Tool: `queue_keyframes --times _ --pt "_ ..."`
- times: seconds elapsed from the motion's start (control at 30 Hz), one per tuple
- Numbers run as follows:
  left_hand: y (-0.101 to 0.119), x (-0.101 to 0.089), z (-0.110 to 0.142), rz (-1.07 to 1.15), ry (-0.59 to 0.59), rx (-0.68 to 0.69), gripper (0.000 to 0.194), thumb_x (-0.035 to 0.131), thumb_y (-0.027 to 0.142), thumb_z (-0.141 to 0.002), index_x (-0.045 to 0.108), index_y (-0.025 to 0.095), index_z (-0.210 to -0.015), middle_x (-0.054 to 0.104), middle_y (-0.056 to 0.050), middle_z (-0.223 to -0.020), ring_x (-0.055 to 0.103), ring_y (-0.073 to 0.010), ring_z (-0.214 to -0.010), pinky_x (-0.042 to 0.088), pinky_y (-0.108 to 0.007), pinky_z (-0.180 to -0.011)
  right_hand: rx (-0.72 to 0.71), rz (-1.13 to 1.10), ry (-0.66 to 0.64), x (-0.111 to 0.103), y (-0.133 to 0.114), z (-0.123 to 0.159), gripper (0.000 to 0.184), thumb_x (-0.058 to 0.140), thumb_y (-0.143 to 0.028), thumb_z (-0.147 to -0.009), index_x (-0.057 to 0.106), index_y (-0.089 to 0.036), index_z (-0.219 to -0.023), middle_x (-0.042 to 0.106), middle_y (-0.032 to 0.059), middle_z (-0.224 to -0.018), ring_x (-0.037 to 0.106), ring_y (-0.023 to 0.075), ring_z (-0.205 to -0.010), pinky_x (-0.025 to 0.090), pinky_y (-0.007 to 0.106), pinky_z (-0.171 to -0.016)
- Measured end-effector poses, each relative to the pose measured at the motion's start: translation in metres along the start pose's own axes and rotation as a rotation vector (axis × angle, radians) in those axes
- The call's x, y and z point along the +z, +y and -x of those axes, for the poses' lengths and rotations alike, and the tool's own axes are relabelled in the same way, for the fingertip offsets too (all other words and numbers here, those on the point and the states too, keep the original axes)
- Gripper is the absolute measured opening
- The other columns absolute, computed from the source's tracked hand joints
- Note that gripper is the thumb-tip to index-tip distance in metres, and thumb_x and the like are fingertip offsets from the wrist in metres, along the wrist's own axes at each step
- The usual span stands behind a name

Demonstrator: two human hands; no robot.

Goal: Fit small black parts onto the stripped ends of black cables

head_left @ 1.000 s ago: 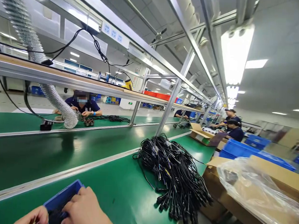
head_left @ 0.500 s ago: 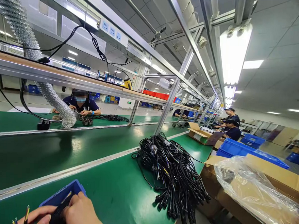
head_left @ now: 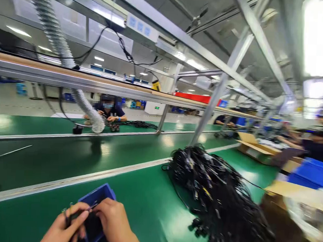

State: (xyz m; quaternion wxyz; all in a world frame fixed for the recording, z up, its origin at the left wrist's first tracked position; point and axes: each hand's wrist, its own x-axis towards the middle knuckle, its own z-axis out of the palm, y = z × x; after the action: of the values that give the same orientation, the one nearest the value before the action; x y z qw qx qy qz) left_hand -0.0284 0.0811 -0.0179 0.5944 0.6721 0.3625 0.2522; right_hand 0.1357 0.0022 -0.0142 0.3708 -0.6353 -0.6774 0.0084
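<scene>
Both my hands are at the bottom edge, over a small blue bin (head_left: 96, 195) on the green bench. My left hand (head_left: 63, 227) is closed round a thin black cable whose bare wire ends (head_left: 68, 209) stick up. My right hand (head_left: 113, 220) pinches the same cable from the right, fingers pressed together. A large heap of black cables (head_left: 214, 190) lies on the bench to the right of my hands, blurred by motion.
A green conveyor belt (head_left: 56, 159) runs behind the bench. A person in dark blue works across it beside a silver duct hose (head_left: 90, 115). Cardboard boxes (head_left: 252, 145) and a blue crate (head_left: 312, 172) stand at the right, with other people there.
The view has swung left and down, so the bin and my hands sit further right and higher. My hands have closed together on the cable above the bin.
</scene>
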Motion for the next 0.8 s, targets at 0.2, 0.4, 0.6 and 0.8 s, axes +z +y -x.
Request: queue_keyframes --times 0.2,0.4,0.6,0.8 --pt "0.013 0.01 0.001 0.041 0.018 0.02 0.07 0.057 0.086 -0.067 0.062 0.018 -0.082 0.04 0.01 -0.043 0.032 -0.0064 -0.033 0.022 -0.02 -0.037 -0.036 -0.223 0.048 -0.003 0.001 0.001 0.034 0.055 0.003 -0.082 0.076 -0.022 -0.092 0.079 0.0017 -0.091 0.073 0.0175 -0.083 0.056 0.023 -0.079" --pt "0.029 0.011 0.013 0.161 0.002 -0.045 0.051 0.065 0.069 -0.071 0.053 0.02 -0.077 0.045 0.008 -0.048 0.043 -0.009 -0.04 0.028 -0.019 -0.041 0.214 -0.567 0.117 -0.007 0.001 0.005 0.018 0.062 -0.028 -0.089 0.077 -0.023 -0.098 0.08 0.003 -0.085 0.076 0.0182 -0.075 0.059 0.02 -0.07" --pt "0.035 0.007 0.016 0.19 0.016 -0.051 0.033 0.065 0.05 -0.074 0.052 0.019 -0.073 0.041 0.009 -0.049 0.038 -0.0088 -0.045 0.031 -0.021 -0.047 0.216 -0.591 0.148 -0.013 0.003 0.004 0.021 0.068 -0.04 -0.086 0.08 -0.023 -0.086 0.078 0.0034 -0.075 0.072 0.0167 -0.059 0.059 0.018 -0.058" --pt "0.036 0.007 0.018 0.224 0.005 -0.024 0.035 0.068 0.051 -0.074 0.054 0.018 -0.074 0.042 0.008 -0.054 0.039 -0.0088 -0.048 0.031 -0.022 -0.05 0.026 -0.471 0.146 -0.016 -0.002 0.001 0.025 0.059 -0.038 -0.094 0.081 -0.027 -0.096 0.079 0.0065 -0.088 0.076 0.0192 -0.074 0.061 0.021 -0.069"
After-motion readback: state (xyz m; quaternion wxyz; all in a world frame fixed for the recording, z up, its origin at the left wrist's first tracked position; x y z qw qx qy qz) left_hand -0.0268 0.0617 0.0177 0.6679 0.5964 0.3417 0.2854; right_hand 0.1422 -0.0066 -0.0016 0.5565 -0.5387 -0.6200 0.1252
